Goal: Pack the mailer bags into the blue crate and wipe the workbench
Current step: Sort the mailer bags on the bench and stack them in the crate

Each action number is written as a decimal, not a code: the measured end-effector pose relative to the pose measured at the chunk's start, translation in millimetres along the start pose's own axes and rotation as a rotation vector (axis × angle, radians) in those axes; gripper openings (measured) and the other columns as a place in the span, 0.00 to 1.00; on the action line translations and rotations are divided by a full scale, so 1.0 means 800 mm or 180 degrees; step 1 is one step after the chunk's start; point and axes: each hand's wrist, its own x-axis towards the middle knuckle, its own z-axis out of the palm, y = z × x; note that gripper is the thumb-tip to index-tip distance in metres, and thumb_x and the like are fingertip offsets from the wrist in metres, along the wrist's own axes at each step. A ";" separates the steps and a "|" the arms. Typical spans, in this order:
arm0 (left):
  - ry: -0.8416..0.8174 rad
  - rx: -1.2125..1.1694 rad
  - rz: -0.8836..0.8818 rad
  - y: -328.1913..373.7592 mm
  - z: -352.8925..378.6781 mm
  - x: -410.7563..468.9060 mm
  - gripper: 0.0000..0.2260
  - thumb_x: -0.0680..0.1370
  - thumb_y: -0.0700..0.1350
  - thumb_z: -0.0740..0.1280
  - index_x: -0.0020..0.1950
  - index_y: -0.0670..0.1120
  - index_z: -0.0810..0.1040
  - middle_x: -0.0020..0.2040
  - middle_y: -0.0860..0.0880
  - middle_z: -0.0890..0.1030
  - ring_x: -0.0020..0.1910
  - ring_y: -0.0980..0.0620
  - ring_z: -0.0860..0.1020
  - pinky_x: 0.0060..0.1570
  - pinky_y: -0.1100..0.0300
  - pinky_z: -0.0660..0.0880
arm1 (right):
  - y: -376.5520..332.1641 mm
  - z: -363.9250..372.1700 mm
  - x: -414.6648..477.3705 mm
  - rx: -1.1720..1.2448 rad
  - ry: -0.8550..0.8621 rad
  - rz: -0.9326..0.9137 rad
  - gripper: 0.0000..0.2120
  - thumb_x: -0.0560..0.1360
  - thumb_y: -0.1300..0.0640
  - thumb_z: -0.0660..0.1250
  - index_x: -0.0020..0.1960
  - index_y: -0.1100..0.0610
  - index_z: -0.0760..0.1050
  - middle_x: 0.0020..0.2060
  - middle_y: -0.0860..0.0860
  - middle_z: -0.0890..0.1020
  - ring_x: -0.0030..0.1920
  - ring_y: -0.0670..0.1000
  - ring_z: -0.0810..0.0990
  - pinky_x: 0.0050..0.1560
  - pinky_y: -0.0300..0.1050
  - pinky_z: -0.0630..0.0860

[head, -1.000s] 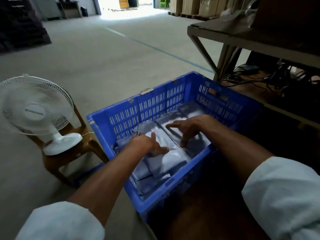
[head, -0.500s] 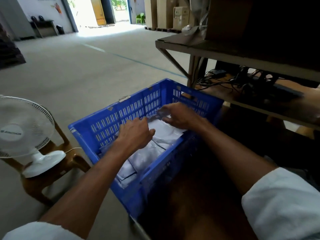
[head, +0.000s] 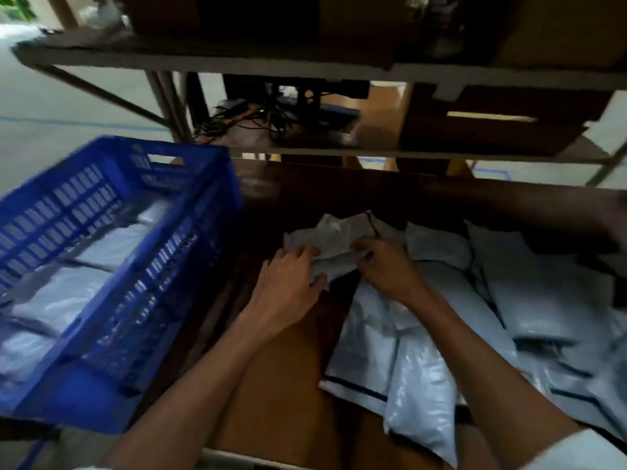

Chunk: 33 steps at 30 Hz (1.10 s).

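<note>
- No text, label, brand or number can be read anywhere in the head view; the whole frame is motion-blurred.
- Crumpled grey-white plastic mailer bag (head: 334, 239) on the dark wooden table (head: 281, 401): the surface is too smeared to make out any print.
- Blue slatted plastic crate (head: 112, 385): no legible marking on its walls.
- Pale strip (head: 492, 116) on the dark brown box on the lower shelf: too blurred to read.

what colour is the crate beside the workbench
The crate is blue with slotted walls, shown in the head view.
</note>
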 end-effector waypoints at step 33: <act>-0.0347 -0.0391 -0.0544 -0.094 0.077 0.030 0.45 0.73 0.74 0.59 0.83 0.53 0.48 0.82 0.40 0.51 0.78 0.36 0.56 0.75 0.41 0.59 | 0.006 0.109 -0.034 -0.1258 -0.0373 0.0537 0.28 0.79 0.35 0.51 0.78 0.37 0.55 0.80 0.48 0.53 0.78 0.60 0.50 0.74 0.64 0.52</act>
